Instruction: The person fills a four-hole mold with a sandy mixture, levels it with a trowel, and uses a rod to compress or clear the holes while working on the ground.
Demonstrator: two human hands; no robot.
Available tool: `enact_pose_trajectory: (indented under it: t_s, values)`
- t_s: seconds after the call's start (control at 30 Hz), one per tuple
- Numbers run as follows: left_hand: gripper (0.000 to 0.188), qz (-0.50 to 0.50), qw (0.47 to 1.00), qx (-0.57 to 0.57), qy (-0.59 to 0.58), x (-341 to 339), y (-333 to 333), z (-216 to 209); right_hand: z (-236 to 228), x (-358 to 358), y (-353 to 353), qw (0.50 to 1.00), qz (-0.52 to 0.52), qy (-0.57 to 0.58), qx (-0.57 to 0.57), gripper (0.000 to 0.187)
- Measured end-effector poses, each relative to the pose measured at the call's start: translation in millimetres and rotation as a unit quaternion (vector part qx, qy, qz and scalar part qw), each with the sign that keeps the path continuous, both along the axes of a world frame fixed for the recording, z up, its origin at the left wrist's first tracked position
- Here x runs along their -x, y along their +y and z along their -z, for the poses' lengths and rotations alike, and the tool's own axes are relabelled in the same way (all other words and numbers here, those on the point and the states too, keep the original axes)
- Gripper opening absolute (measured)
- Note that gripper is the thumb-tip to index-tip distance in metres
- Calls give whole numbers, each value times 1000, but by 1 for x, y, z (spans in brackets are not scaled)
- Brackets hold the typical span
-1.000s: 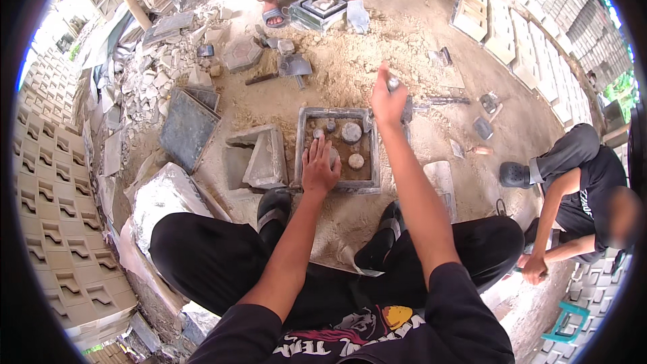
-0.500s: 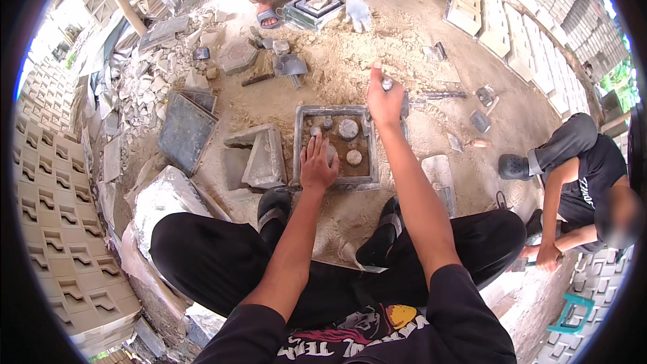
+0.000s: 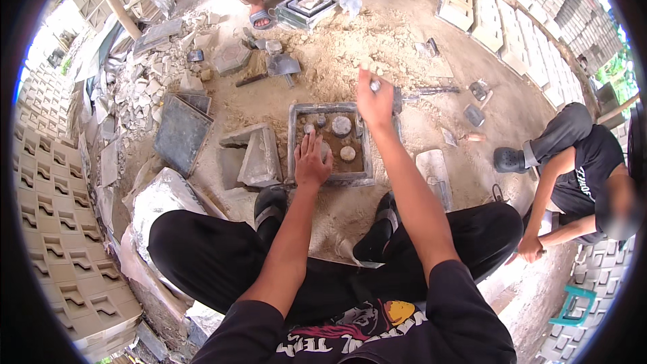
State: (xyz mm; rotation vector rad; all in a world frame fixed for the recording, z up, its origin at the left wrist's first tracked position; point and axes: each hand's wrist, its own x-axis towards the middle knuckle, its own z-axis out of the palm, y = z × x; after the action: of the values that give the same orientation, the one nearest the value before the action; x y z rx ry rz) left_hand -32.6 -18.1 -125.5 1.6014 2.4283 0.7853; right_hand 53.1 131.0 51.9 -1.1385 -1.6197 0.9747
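A square dark-rimmed mould frame (image 3: 364,181) rests on the sandy ground in front of me. Inside it, several round grey pieces sit on brown material, among them a larger disc (image 3: 342,126) and a smaller one (image 3: 347,154). My left hand (image 3: 313,162) lies over the frame's left part, fingers stretched and slightly spread, covering part of a round piece. Above the frame's far right corner, my right hand (image 3: 375,102) is closed round a tool's handle (image 3: 375,85), thumb pointing away from me. Only the handle's pale end shows clearly; the working end is hidden.
A concrete block (image 3: 259,158) stands left of the frame, with a dark slab (image 3: 182,133) beyond. Sand (image 3: 330,61) and a trowel (image 3: 283,65) lie ahead. A gloved co-worker's hand (image 3: 350,2) is at the far side; another person (image 3: 576,175) crouches at right.
The view has shifted slightly. My hands keep nearly the same places over the frame. The far co-worker's gloved hand has risen a little off the sand; the right-hand person's hands have moved leftward.
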Motion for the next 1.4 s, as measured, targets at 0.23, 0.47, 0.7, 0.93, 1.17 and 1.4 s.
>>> enact_pose_trajectory:
  t_s: [0.23, 0.47, 0.7, 0.93, 1.17, 1.4]
  values:
    - [55, 4, 1000, -3, -6, 1, 1, -1, -9, 4, -6, 997, 40, 44, -46, 55]
    - [54, -1, 1000, 2, -7, 3, -1, -1, -13, 0, 1, 1000, 3, -24, -4, 52]
    - [54, 1, 1000, -12, -7, -2, 5, 1, 2, 3, -10, 997, 34, 29, -58, 41]
    - [54, 4, 1000, -9, 5, 0, 3, 2, 17, -1, -15, 999, 25, 39, -21, 43]
    - [54, 0, 1000, -14, -4, 1, 2, 1, -2, 8, -28, 999, 11, 1, 50, 50]
    - [54, 2, 1000, -9, -2, -1, 4, -1, 17, 7, -29, 997, 13, 78, -24, 54]
